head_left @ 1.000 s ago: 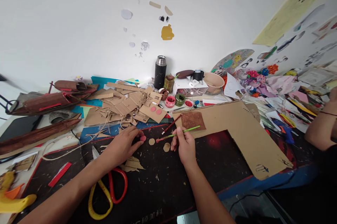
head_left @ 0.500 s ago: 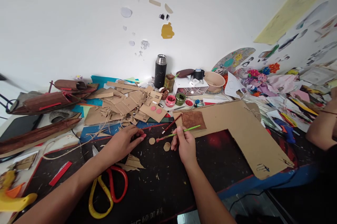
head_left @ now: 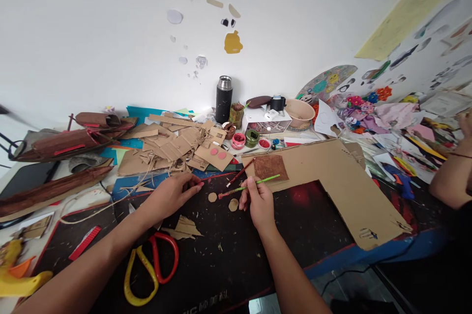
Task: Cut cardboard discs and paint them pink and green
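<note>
My right hand [head_left: 261, 201] is closed around a green paintbrush [head_left: 266, 179], its reddish bristles pointing left, just above the black tabletop. Two plain round cardboard discs [head_left: 213, 197] lie close to the bristles, one on either side. To the left, my left hand [head_left: 179, 191] pinches a small pink piece, probably a painted disc, mostly hidden by the fingers. Beyond it, two pink discs [head_left: 218, 153] rest on a cardboard piece. A second brush [head_left: 240, 172], dark red, lies ahead of my right hand. Open jars of red paint [head_left: 238, 141] and green paint [head_left: 252, 138] stand farther back.
Red-and-yellow-handled scissors [head_left: 158, 260] lie under my left forearm. Cardboard scraps [head_left: 173, 141] are heaped at the back left. A large cut cardboard sheet [head_left: 332, 171] covers the right side. A black flask [head_left: 223, 100] stands by the wall. Another person's arm [head_left: 452, 171] is at far right.
My left hand has lifted slightly away from me with the pink piece, which is now more covered by the fingers. My right hand and the paintbrush have hardly moved.
</note>
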### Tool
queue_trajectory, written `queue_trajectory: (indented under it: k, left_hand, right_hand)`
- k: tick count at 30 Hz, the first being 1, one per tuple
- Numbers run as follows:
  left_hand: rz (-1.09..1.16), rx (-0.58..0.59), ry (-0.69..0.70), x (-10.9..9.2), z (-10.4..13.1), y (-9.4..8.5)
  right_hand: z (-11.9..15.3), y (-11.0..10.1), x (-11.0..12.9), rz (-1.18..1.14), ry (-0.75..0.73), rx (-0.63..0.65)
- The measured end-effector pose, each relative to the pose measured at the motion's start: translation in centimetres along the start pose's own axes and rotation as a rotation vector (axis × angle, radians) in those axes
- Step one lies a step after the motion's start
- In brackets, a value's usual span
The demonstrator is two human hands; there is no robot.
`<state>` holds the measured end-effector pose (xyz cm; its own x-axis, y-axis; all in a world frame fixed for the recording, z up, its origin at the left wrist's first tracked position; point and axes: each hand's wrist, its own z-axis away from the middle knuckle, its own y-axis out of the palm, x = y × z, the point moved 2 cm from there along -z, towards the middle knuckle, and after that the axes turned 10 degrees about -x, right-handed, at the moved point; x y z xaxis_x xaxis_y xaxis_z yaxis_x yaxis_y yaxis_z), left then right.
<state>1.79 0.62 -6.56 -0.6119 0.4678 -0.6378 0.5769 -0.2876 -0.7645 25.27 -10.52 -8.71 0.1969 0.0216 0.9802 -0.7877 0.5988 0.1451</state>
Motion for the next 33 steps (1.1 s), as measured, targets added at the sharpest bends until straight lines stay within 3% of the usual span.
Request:
queue_trajectory:
  k: [13,28,33]
  left_hand:
    - [-0.042,-0.011,-0.046,-0.4,-1.1,-0.2]
    - [-0.008,-0.109,-0.163,-0.1,-1.2,-0.2]
    - [0.07,-0.025,-0.159,-1.1,-0.3,-0.7]
  right_hand:
    - [0.0,0.0,0.2,-0.018,0.005,0.009]
    - [0.1,0.0,0.2,-0.02,0.006,0.026]
    - [0.1,0.0,0.3,-0.022,0.005,0.026]
